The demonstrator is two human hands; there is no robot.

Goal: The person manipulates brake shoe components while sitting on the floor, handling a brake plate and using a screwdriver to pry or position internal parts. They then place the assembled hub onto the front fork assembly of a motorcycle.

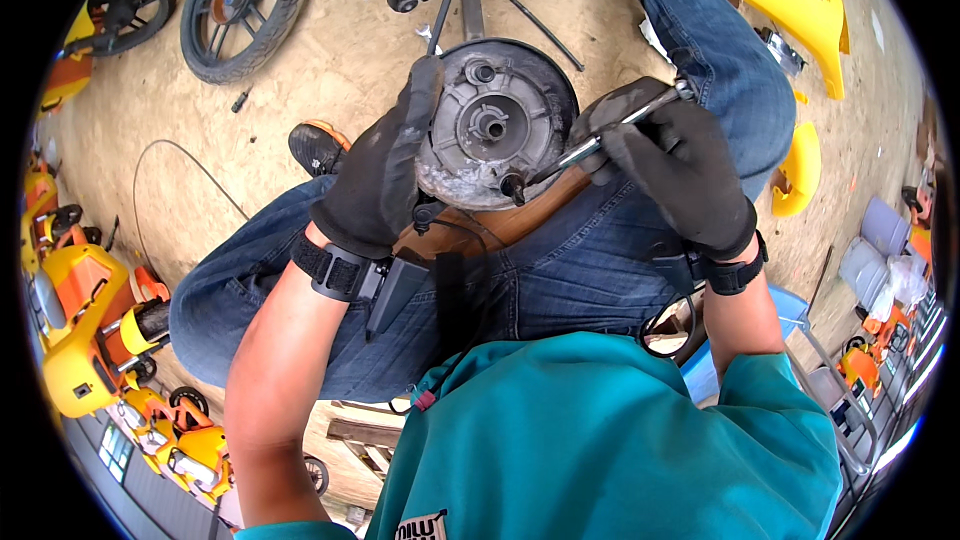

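A round grey metal drum brake plate (462,162), its hub in the middle, rests above my lap. My left hand (380,170), in a black glove, is closed around the plate's left edge. A slim silver wrench (580,153) lies slantwise in my right hand (675,155), also gloved in black, with the fingers closed round it. The lower end of the wrench reaches the plate's lower right, beside a dark bolt-like part (513,187); whether it touches that part, I cannot tell. A brown board-like piece (515,230) lies under the plate, across my thighs.
A spoked wheel with tyre (245,10) lies on the floor at far left. Ahead is a dark rod (545,32). Yellow body panels (795,5) lie at far right. Yellow-and-orange vehicles (90,325) stand to the left, and a blue seat (705,370) shows behind my right arm.
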